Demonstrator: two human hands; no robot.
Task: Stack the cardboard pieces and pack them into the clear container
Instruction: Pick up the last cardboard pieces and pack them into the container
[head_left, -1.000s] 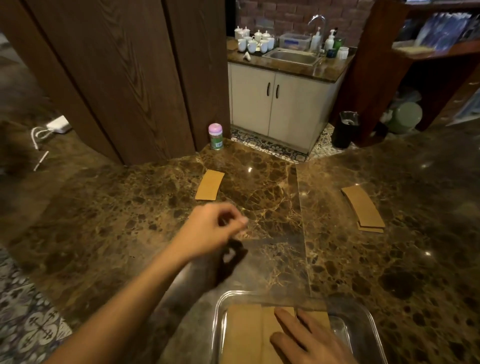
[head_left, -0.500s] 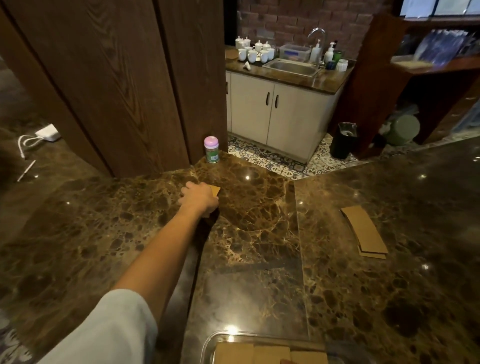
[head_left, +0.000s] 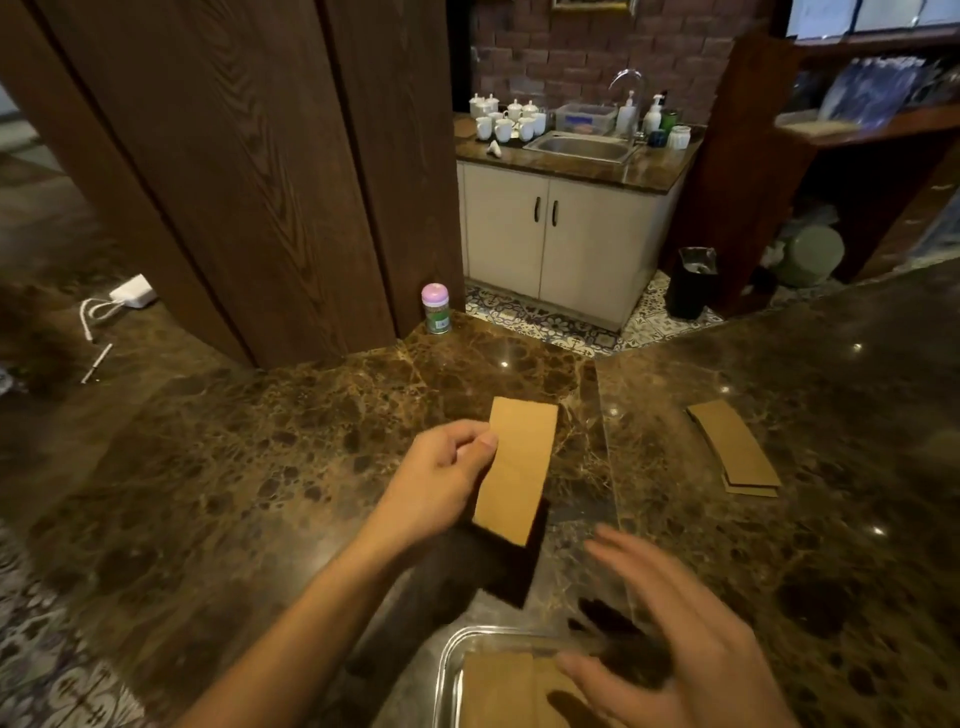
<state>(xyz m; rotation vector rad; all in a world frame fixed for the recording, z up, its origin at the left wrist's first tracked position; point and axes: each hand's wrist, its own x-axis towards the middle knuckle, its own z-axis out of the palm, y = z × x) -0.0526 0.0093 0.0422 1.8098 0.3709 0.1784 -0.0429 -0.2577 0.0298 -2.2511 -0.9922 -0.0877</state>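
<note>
My left hand (head_left: 441, 480) pinches a tan cardboard strip (head_left: 517, 470) by its left edge and holds it lifted above the marble counter, casting a dark shadow below. My right hand (head_left: 675, 644) hovers with spread fingers, blurred, over the near right part of the clear container (head_left: 447, 670). Cardboard pieces (head_left: 498, 686) lie flat inside that container at the bottom edge of the view. A small stack of cardboard pieces (head_left: 735, 449) rests on the counter to the right.
A small jar with a pink lid (head_left: 435, 307) stands at the counter's far edge beside a wooden pillar (head_left: 249, 171). A white charger and cable (head_left: 122, 301) lie far left. Beyond the counter are a sink cabinet (head_left: 561, 239) and a black bin (head_left: 693, 280).
My left hand reached to the far cardboard strip, grasped it and drew it back toward me, lifted off the counter. My right hand rose from the container and now hovers open.
</note>
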